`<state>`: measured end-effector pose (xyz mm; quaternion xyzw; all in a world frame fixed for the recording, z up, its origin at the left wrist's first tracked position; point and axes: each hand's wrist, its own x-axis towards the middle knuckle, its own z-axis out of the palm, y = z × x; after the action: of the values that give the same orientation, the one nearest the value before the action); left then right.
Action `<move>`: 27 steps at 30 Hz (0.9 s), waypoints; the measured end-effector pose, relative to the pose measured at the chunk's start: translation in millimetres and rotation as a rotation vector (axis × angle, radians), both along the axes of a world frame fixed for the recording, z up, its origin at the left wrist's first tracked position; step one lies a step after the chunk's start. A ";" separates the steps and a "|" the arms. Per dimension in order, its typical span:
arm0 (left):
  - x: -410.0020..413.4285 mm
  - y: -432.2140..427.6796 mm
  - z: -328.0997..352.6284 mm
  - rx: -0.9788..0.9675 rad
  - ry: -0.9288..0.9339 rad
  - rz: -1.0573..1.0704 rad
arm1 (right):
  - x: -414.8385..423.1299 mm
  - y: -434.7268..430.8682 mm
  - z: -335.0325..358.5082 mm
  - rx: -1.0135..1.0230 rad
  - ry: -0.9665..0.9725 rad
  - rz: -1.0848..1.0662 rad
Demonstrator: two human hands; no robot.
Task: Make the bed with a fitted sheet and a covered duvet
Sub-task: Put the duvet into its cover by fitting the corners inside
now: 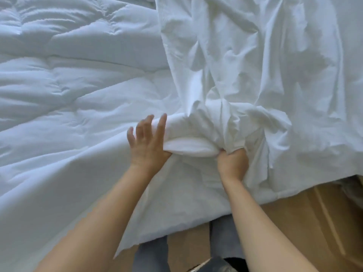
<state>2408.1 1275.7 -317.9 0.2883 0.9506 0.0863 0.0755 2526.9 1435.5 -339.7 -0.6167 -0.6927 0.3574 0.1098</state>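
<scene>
A white quilted duvet (pixel 74 79) covers the left half of the bed. A crumpled white duvet cover (pixel 255 65) lies over the right half and bunches up near the front edge. My left hand (pixel 147 142) rests against the left side of that bunched roll, fingers spread, thumb tucked under the fabric. My right hand (pixel 232 163) is closed on a gathered fold of the cover at the roll's right end. Its fingers are buried in the cloth.
The bedding hangs over the near edge of the bed. A wooden floor (pixel 306 222) shows at the lower right. My legs in grey trousers (pixel 153 252) stand against the bed edge.
</scene>
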 end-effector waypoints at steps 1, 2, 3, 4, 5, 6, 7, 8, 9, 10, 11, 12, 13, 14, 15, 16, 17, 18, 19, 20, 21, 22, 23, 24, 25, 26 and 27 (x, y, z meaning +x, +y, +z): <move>-6.2 -0.5 -2.3 -0.103 -0.098 -0.003 | 4.6 -7.6 2.9 -0.025 0.046 -0.029; -12.2 0.6 -6.1 -0.170 -0.172 -0.018 | 7.5 -18.4 7.9 -0.060 0.115 -0.046; -17.4 2.3 -8.1 -0.168 -0.207 -0.055 | 8.3 -31.1 14.0 -0.092 0.183 -0.044; -19.1 5.2 -4.3 -0.116 -0.218 -0.091 | 7.0 -45.5 20.1 -0.114 0.243 -0.015; -19.2 8.3 0.0 -0.022 -0.231 -0.128 | 3.9 -61.2 26.8 -0.123 0.298 0.032; -18.4 11.2 7.1 0.070 -0.235 -0.183 | -2.0 -77.3 35.3 -0.111 0.359 0.074; -18.5 12.6 18.4 0.155 -0.234 -0.224 | -10.4 -94.0 45.7 -0.087 0.423 0.105; -21.2 12.1 32.6 0.258 -0.244 -0.225 | -19.5 -110.3 56.8 -0.058 0.482 0.130; -26.5 11.4 47.3 0.358 -0.251 -0.203 | -28.4 -124.7 67.7 -0.046 0.543 0.145; -34.4 11.2 60.8 0.450 -0.269 -0.175 | -35.1 -136.3 77.5 -0.063 0.608 0.148; -42.3 10.1 72.1 0.527 -0.293 -0.142 | -38.5 -145.3 85.3 -0.101 0.673 0.140; -48.4 6.6 80.9 0.581 -0.332 -0.104 | -38.9 -150.9 89.4 -0.137 0.721 0.128; -51.4 2.4 86.2 0.623 -0.387 -0.072 | -38.1 -153.8 91.8 -0.167 0.745 0.117; -50.9 -2.4 90.0 0.638 -0.442 -0.058 | -37.1 -154.8 92.4 -0.187 0.732 0.104; -47.6 -7.7 91.1 0.617 -0.478 -0.061 | -37.1 -155.3 90.6 -0.197 0.695 0.094; -43.4 -13.4 87.3 0.571 -0.497 -0.074 | -37.1 -157.1 86.7 -0.200 0.641 0.089; -37.2 -19.0 81.2 0.518 -0.506 -0.099 | -37.4 -159.6 81.6 -0.202 0.585 0.086; -31.6 -26.0 72.7 0.479 -0.491 -0.146 | -37.4 -162.1 75.7 -0.212 0.539 0.084; -25.8 -34.9 64.1 0.443 -0.432 -0.209 | -36.6 -164.2 69.9 -0.228 0.502 0.083; -19.6 -46.1 52.8 0.384 -0.323 -0.284 | -34.7 -165.3 64.5 -0.242 0.473 0.088; -11.3 -61.1 39.5 0.266 -0.202 -0.323 | -32.1 -165.1 58.8 -0.243 0.450 0.105; -2.7 -79.9 25.1 0.127 -0.140 -0.325 | -29.8 -164.6 54.2 -0.237 0.423 0.138; 5.1 -97.3 13.5 -0.016 -0.138 -0.283 | -28.4 -163.8 51.0 -0.228 0.403 0.183; 10.8 -112.8 2.5 -0.148 -0.151 -0.245 | -27.9 -163.0 48.8 -0.217 0.381 0.242; 13.7 -124.9 -7.1 -0.243 -0.175 -0.203 | -28.2 -162.3 46.2 -0.208 0.356 0.307; 12.2 -130.7 -15.2 -0.279 -0.178 -0.167 | -28.8 -161.9 43.8 -0.200 0.322 0.357; 6.6 -129.4 -21.8 -0.254 -0.154 -0.144 | -29.8 -162.0 41.0 -0.191 0.285 0.396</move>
<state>2414.7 1146.3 -339.7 0.3362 0.9222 -0.0182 0.1901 2497.2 1273.5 -298.7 -0.4201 -0.7407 0.5189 0.0754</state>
